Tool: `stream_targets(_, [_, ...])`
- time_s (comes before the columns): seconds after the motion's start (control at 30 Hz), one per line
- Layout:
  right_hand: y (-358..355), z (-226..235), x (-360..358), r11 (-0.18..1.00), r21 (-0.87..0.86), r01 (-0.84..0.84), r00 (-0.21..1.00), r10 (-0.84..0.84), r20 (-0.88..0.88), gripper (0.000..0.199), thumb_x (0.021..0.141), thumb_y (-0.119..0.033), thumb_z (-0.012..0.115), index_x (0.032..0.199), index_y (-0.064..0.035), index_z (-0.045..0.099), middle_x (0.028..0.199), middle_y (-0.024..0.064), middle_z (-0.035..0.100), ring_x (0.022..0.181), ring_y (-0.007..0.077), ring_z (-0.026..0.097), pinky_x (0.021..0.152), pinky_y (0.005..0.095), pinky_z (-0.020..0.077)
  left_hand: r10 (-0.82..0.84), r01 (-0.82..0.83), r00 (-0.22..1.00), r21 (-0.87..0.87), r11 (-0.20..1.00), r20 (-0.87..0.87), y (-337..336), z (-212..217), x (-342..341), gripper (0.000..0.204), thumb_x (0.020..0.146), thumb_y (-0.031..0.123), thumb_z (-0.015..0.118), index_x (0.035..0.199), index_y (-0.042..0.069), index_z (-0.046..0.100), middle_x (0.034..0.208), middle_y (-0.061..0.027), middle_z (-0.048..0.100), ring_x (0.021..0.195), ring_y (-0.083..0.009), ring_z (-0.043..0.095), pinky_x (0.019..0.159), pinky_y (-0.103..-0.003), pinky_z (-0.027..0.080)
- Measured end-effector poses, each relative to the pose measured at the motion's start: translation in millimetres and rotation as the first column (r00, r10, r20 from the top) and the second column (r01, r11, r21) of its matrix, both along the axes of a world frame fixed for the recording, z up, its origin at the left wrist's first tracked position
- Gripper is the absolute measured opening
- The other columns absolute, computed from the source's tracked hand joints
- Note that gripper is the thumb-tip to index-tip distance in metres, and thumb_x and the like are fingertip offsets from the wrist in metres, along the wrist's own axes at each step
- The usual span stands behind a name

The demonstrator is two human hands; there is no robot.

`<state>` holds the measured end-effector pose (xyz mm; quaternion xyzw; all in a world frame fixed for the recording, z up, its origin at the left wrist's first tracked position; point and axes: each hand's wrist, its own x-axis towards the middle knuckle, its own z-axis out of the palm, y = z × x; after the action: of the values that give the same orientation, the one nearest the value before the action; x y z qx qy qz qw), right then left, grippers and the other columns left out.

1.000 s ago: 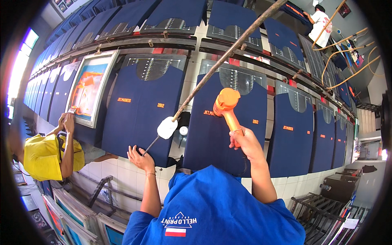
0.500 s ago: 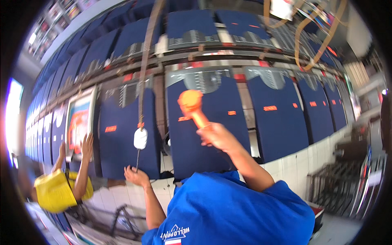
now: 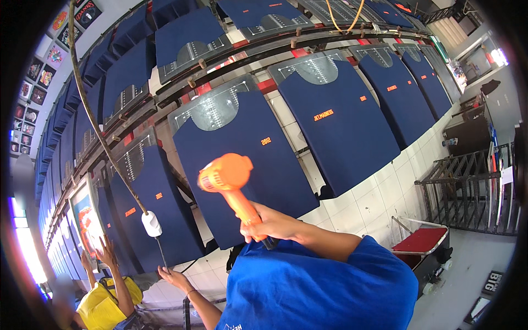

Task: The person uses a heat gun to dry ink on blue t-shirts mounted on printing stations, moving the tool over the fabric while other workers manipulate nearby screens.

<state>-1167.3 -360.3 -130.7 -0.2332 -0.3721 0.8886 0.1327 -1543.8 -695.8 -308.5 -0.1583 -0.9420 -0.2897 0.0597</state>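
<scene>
Blower (image 3: 230, 175) up over the navy shirt (image 3: 275, 179), the right hand's (image 3: 269, 222) fingers wrapped round its handle, orange head just beyond them, far and left! Nearer and farther left, the left hand (image 3: 177, 279) meets the dark cord (image 3: 161, 251) below a white connector (image 3: 151, 224); whether those fingers grip, I cannot tell.

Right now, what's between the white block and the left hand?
A thin dark cord runs down from the white block toward the left hand, with navy fabric behind it; the head view shows this.
</scene>
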Motion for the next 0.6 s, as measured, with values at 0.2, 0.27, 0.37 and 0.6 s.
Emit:
stream_targets(0.2, [-25.8,0.9,-1.2,0.997,-0.076,-0.007,0.999,0.004,-0.048,0.058,0.091,-0.023,0.069,0.133,-0.003,0.034,0.095,0.0068,0.056,0.085,0.0139,0.06,0.07,0.0281,0.0488,-0.011,0.008,0.998,-0.049,0.999,-0.061,-7.0,11.4,-27.4,0.044,0.106,0.027,0.037,0.133,-0.005,0.047,0.133,-0.0247,0.051,0.124,-0.0388,0.047,0.105,-0.044,0.036])
stream_targets(0.27, [-34.3,1.6,-16.3,0.998,-0.068,-0.008,0.999,0.004,-0.054,0.058,0.091,-0.023,0.069,0.133,-0.004,0.034,0.096,0.0068,0.055,0.085,0.014,0.06,0.071,0.0284,0.0487,-0.023,0.019,0.993,-0.036,0.999,-0.116,-6.4,17.1,-50.3,0.044,0.106,0.027,0.036,0.133,-0.005,0.048,0.133,-0.0246,0.051,0.124,-0.0385,0.047,0.105,-0.044,0.037])
stream_targets(0.37, [-50.9,7.1,-50.8,0.998,-0.052,-0.035,0.998,0.032,-0.057,0.058,0.09,-0.024,0.069,0.132,-0.0046,0.035,0.096,0.0065,0.055,0.085,0.0141,0.06,0.071,0.0285,0.0485,-0.002,-0.004,0.976,-0.028,1.0,-0.217,-25.7,28.3,-92.2,0.043,0.106,0.026,0.036,0.132,-0.006,0.049,0.133,-0.0248,0.052,0.125,-0.0387,0.047,0.105,-0.045,0.037])
stream_targets(0.6, [-106.7,14.7,-177.8,0.998,-0.017,-0.062,0.998,0.062,0.013,0.055,0.089,-0.026,0.071,0.128,-0.004,0.039,0.094,0.0049,0.055,0.083,0.0138,0.06,0.07,0.0277,0.0484,0.054,-0.03,0.877,0.058,0.998,-0.477,-67.5,69.6,-242.1,0.039,0.105,0.018,0.038,0.129,-0.01,0.05,0.131,-0.0248,0.054,0.124,-0.0383,0.049,0.107,-0.045,0.037])
